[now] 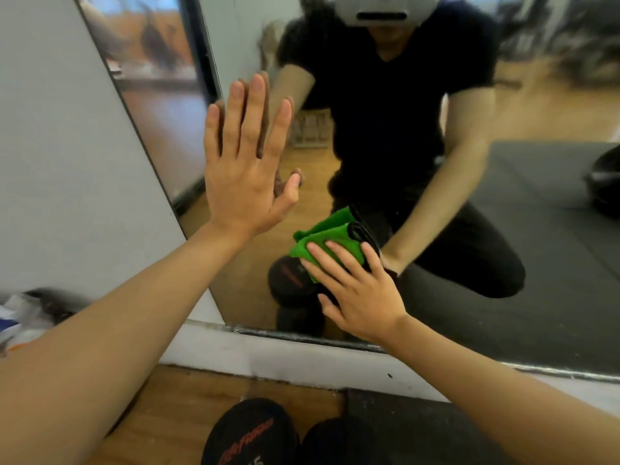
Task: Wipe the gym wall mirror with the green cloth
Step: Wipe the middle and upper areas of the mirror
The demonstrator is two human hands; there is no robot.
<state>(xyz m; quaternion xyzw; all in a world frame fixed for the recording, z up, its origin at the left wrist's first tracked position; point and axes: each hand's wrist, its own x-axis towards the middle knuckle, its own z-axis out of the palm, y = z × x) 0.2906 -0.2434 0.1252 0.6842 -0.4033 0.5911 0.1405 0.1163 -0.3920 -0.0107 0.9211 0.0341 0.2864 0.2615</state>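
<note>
The wall mirror fills the right and centre of the view, its lower edge close to the floor. A folded green cloth with a black hem lies flat against the glass low down. My right hand presses on it with straight, spread fingers. My left hand is flat on the glass higher up, near the mirror's left edge, fingers straight and pointing up. The reflection shows a crouching person in black.
A white wall panel stands to the left of the mirror. Below the mirror runs a white baseboard. Two black dumbbell heads sit on the wooden floor between my arms. Clutter lies at far left.
</note>
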